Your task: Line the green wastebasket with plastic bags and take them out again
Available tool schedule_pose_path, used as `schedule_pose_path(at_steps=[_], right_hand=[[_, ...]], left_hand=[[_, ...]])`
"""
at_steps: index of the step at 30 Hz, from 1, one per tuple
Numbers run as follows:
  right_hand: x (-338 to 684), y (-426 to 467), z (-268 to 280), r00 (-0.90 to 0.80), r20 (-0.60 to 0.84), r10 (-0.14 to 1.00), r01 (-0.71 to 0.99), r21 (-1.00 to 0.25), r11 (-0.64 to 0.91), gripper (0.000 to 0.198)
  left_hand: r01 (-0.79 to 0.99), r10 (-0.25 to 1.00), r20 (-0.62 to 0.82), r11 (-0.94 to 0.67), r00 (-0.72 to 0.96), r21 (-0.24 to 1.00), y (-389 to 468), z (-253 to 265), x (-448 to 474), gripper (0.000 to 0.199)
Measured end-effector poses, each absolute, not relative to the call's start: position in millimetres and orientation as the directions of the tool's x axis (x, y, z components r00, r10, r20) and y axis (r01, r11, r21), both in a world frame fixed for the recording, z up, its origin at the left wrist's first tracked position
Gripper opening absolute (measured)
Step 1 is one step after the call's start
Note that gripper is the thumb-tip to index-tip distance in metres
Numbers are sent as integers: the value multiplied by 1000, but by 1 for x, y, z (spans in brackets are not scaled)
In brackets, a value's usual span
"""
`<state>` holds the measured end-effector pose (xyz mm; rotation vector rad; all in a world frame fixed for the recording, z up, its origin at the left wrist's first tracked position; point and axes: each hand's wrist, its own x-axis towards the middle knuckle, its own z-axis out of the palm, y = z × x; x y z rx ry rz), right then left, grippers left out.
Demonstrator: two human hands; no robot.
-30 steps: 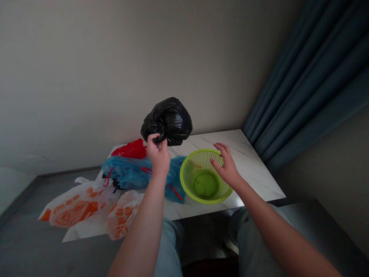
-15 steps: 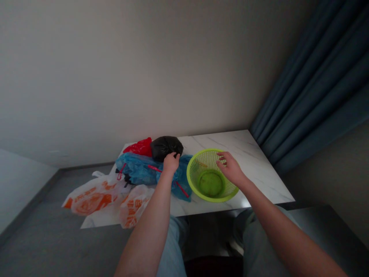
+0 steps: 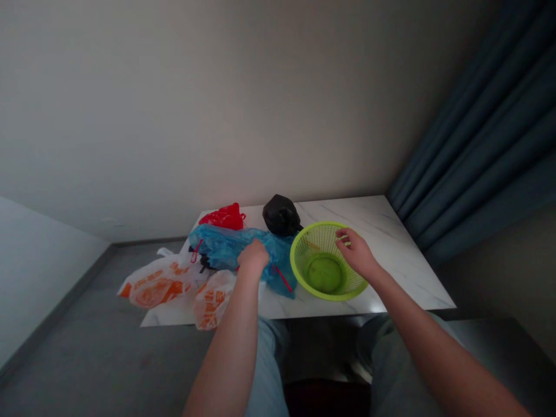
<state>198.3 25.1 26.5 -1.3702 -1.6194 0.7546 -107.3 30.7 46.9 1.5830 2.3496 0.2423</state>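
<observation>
My left hand (image 3: pixel 254 253) is over the crumpled blue plastic bag (image 3: pixel 221 244), its fingers curled down. Their tips are hidden, so whether they grip the bag does not show. Red drawstrings (image 3: pixel 283 279) lie on the blue plastic. Just behind it sits a full, rounded black plastic bag (image 3: pixel 280 215), its gathered end pointing toward the basket. My right hand (image 3: pixel 354 250) hovers over the right side of a green plastic basket (image 3: pixel 299 278), fingers loosely bent and apart, holding nothing. A small yellowish piece (image 3: pixel 313 245) shows at the basket's far wall.
A red plastic bag (image 3: pixel 223 216) lies at the back left of the white marbled table (image 3: pixel 403 266). Two white bags with orange print, one farther left (image 3: pixel 158 284) and one nearer (image 3: pixel 212 301), lie at the left end. Dark blue curtains (image 3: pixel 482 139) hang at right.
My left hand has left the black bag and come down onto the blue one. The black bag has shifted right, closer to the basket, and turned. My right hand stays over the basket.
</observation>
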Motion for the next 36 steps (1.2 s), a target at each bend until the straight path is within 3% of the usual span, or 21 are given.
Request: schedule_pose_path(at_steps=[3, 8, 14, 19, 22, 25, 27, 31, 36], right_hand=[[192, 21, 37, -32, 272, 962, 420, -870, 260, 17], [177, 10, 58, -111, 348, 931, 282, -887, 366, 32], [169, -3, 75, -243, 487, 839, 218, -816, 536, 49], [170, -12, 83, -343, 532, 774, 288, -725, 626, 36], [171, -15, 83, -260, 551, 793, 358, -708, 609, 19], [175, -16, 81, -92, 570, 817, 376, -740, 558, 13], [179, -18, 81, -32, 592, 805, 348, -749, 564, 11], [189, -24, 85, 39, 663, 747, 332, -714, 616, 12], [194, -35, 92, 149, 710, 688, 365, -686, 629, 15]], left_hand=[[885, 951, 20, 280, -309, 373, 32, 70, -100, 30], [719, 912, 410, -270, -24, 641, 27, 99, -78, 16], [455, 842, 527, -515, 111, 727, 3, 127, -43, 14], [349, 798, 556, -602, 233, 718, -12, 143, -13, 19], [382, 746, 611, -663, 264, 644, -14, 143, -3, 20], [525, 669, 716, -690, 198, 499, -13, 137, 3, 58], [629, 608, 782, -663, 137, 405, -13, 132, 6, 67], [651, 523, 845, -682, 115, 333, -16, 127, 13, 57], [435, 580, 799, -767, 157, 471, -18, 125, 23, 45]])
